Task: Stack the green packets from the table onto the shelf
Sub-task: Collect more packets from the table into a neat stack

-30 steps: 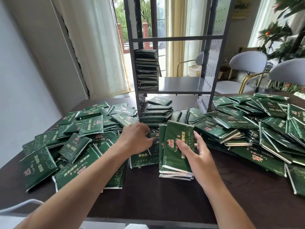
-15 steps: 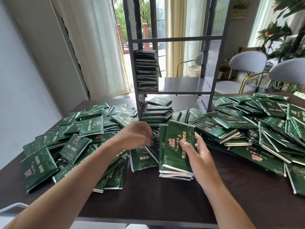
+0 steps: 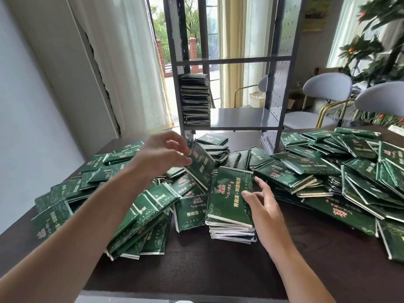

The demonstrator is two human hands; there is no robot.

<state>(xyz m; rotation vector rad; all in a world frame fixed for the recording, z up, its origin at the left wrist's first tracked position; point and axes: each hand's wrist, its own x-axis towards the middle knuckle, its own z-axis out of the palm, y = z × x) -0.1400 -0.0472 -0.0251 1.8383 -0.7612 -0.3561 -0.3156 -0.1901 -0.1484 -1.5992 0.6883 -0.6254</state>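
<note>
Progress is early: one column of packets point(image 3: 195, 99) stands on the shelf point(image 3: 242, 118) at upper centre, while the left hand point(image 3: 161, 156) pinches a loose packet point(image 3: 200, 165) and the right hand point(image 3: 265, 206), fingers straight, steadies a small pile point(image 3: 230, 204) amid the many packets covering the table point(image 3: 218, 270).

The packet point(image 3: 200, 166) in the left hand point(image 3: 161, 155) is motion-blurred; the right pile point(image 3: 354, 169) and the shelf point(image 3: 240, 117) run past the frame's edges.

head camera looks forward and down, close over the table point(image 3: 218, 270).
</note>
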